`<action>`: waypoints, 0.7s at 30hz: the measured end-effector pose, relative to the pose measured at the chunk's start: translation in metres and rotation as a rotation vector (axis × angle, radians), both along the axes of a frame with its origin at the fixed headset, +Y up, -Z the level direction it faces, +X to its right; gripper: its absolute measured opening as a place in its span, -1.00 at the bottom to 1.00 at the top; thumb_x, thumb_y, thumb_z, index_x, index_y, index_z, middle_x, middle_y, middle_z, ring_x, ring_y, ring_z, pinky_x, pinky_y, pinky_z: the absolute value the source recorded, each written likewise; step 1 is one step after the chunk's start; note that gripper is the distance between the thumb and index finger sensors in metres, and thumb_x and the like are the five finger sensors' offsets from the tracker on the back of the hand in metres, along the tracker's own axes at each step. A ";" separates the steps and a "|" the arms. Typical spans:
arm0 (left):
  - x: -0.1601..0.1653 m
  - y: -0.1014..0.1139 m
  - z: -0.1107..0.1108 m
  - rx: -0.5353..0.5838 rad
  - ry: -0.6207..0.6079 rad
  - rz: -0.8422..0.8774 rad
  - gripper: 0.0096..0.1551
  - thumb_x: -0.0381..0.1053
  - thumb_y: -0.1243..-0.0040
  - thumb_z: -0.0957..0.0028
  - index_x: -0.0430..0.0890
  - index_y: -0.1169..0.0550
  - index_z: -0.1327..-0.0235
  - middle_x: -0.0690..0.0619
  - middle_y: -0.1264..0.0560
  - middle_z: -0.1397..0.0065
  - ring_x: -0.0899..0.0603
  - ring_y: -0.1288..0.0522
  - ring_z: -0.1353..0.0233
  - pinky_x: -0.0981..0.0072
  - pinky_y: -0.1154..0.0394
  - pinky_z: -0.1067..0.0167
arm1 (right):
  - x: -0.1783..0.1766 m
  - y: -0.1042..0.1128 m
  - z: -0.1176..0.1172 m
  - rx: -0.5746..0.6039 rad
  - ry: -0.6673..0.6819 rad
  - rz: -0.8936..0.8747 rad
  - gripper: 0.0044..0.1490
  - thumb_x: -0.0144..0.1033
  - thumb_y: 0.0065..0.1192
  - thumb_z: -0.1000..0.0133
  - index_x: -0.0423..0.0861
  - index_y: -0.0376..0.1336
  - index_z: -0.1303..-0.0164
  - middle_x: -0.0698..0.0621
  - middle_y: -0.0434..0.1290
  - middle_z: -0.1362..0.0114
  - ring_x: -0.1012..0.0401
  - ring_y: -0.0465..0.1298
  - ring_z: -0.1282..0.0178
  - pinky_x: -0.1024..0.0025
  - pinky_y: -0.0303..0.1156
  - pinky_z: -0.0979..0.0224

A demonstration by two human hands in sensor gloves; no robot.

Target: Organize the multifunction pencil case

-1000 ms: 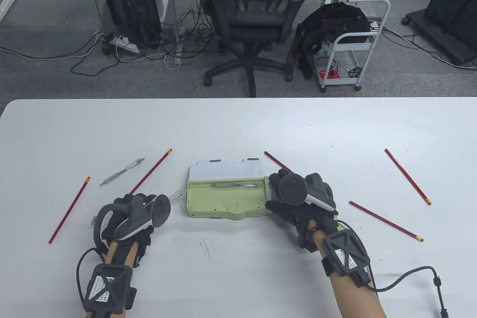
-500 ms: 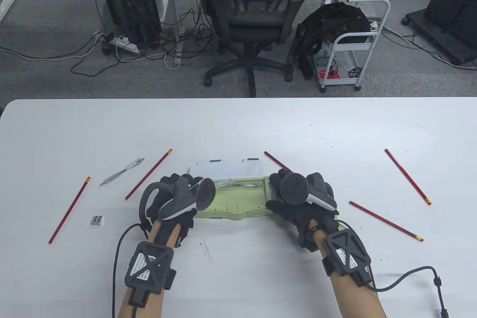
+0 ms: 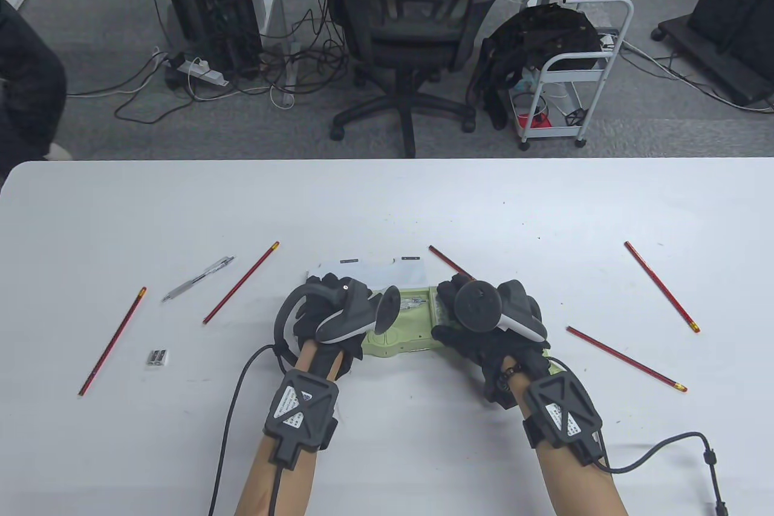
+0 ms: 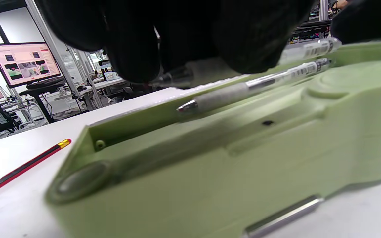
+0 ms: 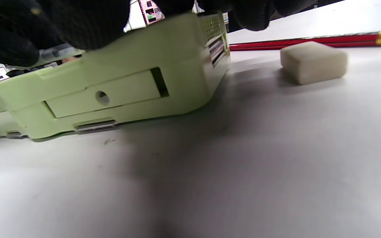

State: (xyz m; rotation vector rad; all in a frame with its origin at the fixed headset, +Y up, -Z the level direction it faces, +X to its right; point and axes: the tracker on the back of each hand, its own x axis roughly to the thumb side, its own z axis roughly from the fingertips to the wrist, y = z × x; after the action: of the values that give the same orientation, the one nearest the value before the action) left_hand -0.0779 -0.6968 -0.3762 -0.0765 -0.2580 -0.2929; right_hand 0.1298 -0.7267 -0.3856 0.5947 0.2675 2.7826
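Left hand [image 3: 338,313] moved onto pencil case [image 3: 404,339], grip on pen [image 4: 177,76]; right hand [image 3: 484,322] grips case.

1. The pencil case [image 3: 405,331] sits at lower centre of the bench [image 3: 387,201], boxed in by the left hand [image 3: 329,313] on its left end and the right hand [image 3: 484,328] on its right end.
2. Left of the case lie two red pencils [image 3: 240,283], a pen [image 3: 198,279] and a small sharpener [image 3: 158,357], with bare lanes between them.
3. On the right, two red pencils [image 3: 661,285] lie well apart from each other.
4. An eraser [image 5: 313,61] sits just beside the case's right end.
5. The upper band of the bench offers open passage, and so does the lower middle between the forearms.
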 end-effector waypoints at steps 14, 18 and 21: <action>0.004 -0.002 -0.002 0.056 -0.017 0.020 -0.52 0.08 -0.33 -0.03 0.06 -0.60 -0.24 0.02 -0.64 -0.31 -0.27 -0.57 -0.37 -0.40 -0.39 -0.37 | 0.000 0.000 0.000 -0.001 -0.001 -0.003 0.06 0.05 0.11 -0.08 -0.25 -0.08 -0.66 -0.39 -0.13 -0.67 -0.37 0.10 -0.61 -0.28 0.11 -0.56; -0.008 0.005 -0.002 0.074 -0.004 0.059 -0.48 0.08 -0.28 -0.06 0.04 -0.57 -0.30 -0.01 -0.62 -0.37 -0.30 -0.54 -0.42 -0.41 -0.38 -0.37 | 0.000 0.000 0.000 0.000 0.000 -0.002 0.05 0.05 0.11 -0.08 -0.25 -0.08 -0.66 -0.39 -0.12 -0.66 -0.36 0.10 -0.61 -0.28 0.11 -0.56; -0.030 0.015 -0.002 0.079 0.016 0.121 -0.45 0.10 -0.21 -0.09 0.02 -0.53 -0.36 -0.04 -0.59 -0.43 -0.33 -0.51 -0.47 -0.42 -0.37 -0.38 | 0.000 -0.001 0.000 -0.001 0.000 -0.002 0.06 0.05 0.11 -0.08 -0.25 -0.08 -0.66 -0.39 -0.13 -0.67 -0.36 0.10 -0.61 -0.28 0.11 -0.56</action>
State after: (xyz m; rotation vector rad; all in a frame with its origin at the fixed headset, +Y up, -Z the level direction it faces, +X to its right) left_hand -0.1075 -0.6813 -0.3785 0.0144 -0.2337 -0.1814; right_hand 0.1300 -0.7272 -0.3857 0.5945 0.2678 2.7810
